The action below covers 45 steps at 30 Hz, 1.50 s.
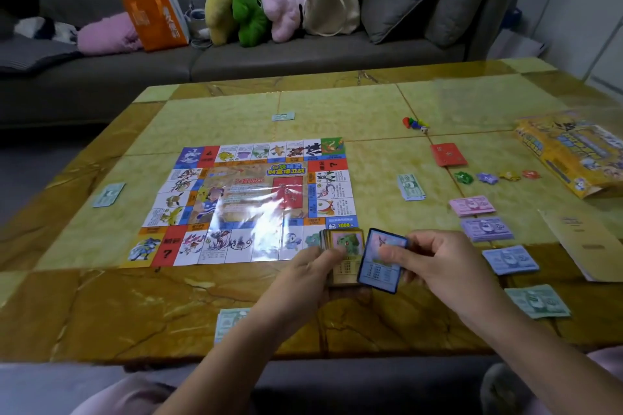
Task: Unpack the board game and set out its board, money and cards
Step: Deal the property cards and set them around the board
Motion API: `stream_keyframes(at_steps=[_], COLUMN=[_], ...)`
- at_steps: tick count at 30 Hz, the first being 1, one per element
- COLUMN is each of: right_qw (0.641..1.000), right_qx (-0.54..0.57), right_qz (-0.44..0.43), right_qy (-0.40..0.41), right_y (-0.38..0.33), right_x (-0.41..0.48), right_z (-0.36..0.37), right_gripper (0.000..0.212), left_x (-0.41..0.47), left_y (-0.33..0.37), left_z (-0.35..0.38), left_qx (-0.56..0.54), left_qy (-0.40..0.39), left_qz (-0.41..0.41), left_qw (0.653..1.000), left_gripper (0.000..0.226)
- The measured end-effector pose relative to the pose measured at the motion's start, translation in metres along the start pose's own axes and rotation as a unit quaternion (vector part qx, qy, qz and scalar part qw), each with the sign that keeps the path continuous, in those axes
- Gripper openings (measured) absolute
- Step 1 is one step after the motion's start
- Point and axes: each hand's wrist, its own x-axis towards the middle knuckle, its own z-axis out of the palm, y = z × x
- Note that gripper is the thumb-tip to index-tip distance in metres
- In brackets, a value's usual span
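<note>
Cards fill both hands: the left hand (312, 268) curls round a deck of cards (345, 242), thumb lying across the top card; the right hand (435, 256) pinches a single blue-bordered card (381, 261) between thumb and fingers, just beside the deck and overlapping its right edge. Beyond and to the left of the left hand the board (249, 202) lies flat on the table (101, 307), its near right corner just behind the deck; glare whitens its middle. To the right of the right hand sit money stacks: pink (472, 205), purple (487, 228), blue (510, 259) and green (537, 300), the green nearest the person; another green stack (410, 187) lies beyond the right hand. Farther beyond are a red card pile (448, 154) and small coloured tokens (497, 176); the yellow game box (580, 152) lies far right. Pale green notes (229, 323) show beneath the left forearm.
</note>
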Motion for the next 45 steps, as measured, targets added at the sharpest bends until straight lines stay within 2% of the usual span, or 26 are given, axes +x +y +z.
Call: stream_keyframes(at_steps=[3, 5, 11, 15, 18, 24, 31, 35, 39, 45], right_qw=[0.999, 0.998, 0.991, 0.982, 0.98, 0.986, 0.989, 0.99, 0.981, 0.978], right_qx=[0.051, 0.066, 0.124, 0.161, 0.169, 0.141, 0.123, 0.124, 0.156, 0.176], right_qz=[0.017, 0.016, 0.041, 0.072, 0.076, 0.055, 0.032, 0.015, 0.022, 0.042], right_qy=[-0.009, -0.006, 0.037, 0.061, 0.075, 0.069, 0.074, 0.062, 0.117, 0.106], right_y=[0.003, 0.007, 0.013, 0.019, 0.025, 0.029, 0.034, 0.035, 0.039, 0.029], right_x=[0.007, 0.012, 0.02, 0.025, 0.027, 0.027, 0.029, 0.035, 0.052, 0.07], right_z=[0.012, 0.018, 0.031, 0.042, 0.046, 0.052, 0.058, 0.06, 0.051, 0.042], right_gripper=[0.013, 0.014, 0.008, 0.007, 0.009, 0.009, 0.009, 0.016, 0.024, 0.016], left_x=[-0.003, -0.006, -0.015, -0.019, -0.021, -0.026, -0.03, -0.031, -0.024, -0.003], left_y=[0.009, 0.015, 0.026, 0.029, 0.029, 0.027, 0.023, 0.021, 0.025, 0.048], left_z=[-0.018, -0.029, -0.081, -0.108, -0.116, -0.117, -0.121, -0.125, -0.127, -0.119], left_qx=[-0.006, -0.019, -0.053, -0.057, -0.043, -0.062, -0.047, -0.046, -0.093, -0.117], left_qy=[0.011, 0.024, 0.118, 0.162, 0.158, 0.139, 0.117, 0.116, 0.14, 0.118], left_qz=[0.014, 0.025, 0.074, 0.041, -0.002, -0.024, -0.04, -0.051, -0.03, 0.022], left_qw=[1.0, 0.999, 0.989, 0.984, 0.986, 0.988, 0.991, 0.991, 0.985, 0.986], left_gripper=[0.025, 0.023, 0.024, 0.024, 0.027, 0.023, 0.037, 0.041, 0.039, 0.039])
